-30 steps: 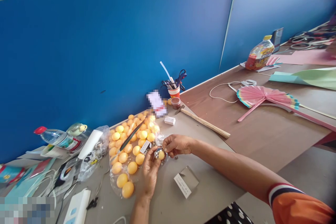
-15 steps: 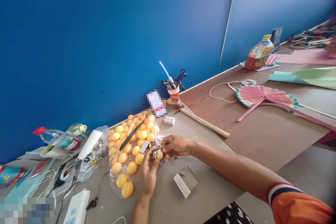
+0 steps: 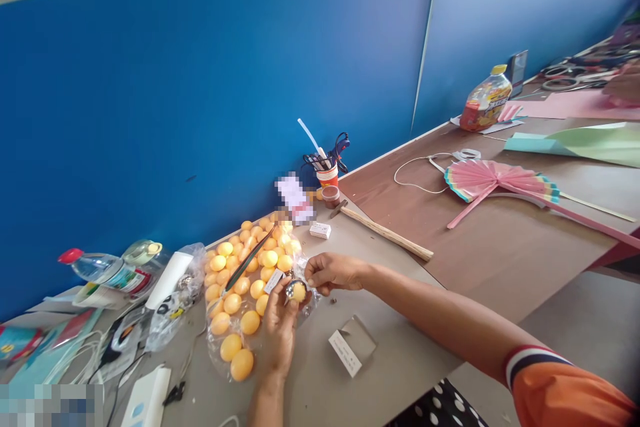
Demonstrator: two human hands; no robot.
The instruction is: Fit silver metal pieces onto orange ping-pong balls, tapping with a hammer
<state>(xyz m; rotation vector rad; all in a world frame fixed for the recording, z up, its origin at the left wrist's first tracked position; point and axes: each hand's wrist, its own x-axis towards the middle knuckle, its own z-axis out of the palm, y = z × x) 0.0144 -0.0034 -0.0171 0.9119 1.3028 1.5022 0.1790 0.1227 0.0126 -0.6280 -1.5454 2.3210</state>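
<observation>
Between the thumb and fingers of my left hand [image 3: 283, 320] is a small shiny silver round piece [image 3: 296, 289] with a yellowish part facing up. Just to its right, my right hand [image 3: 327, 272] is closed in a pinch; whatever its fingertips hold is too small to make out. Under and left of my hands, many orange-yellow balls [image 3: 241, 363] lie in and around a clear plastic bag. Dark tweezers [image 3: 245, 267] rest across the balls, and a small white label [image 3: 274, 280] lies beside my left hand.
An opened small white box [image 3: 350, 350] lies to the right of my hands. Behind stand a hammer [image 3: 385, 232], a white block [image 3: 320, 231] and a cup of tools [image 3: 327, 175]. A pink paper fan [image 3: 480, 180] lies at right; bottles [image 3: 105, 269] and a power strip [image 3: 145, 400] at left.
My right hand has drawn slightly away from the silver piece, leaving a small gap. My left hand still holds the piece, now turned a little. The whole view has shifted slightly.
</observation>
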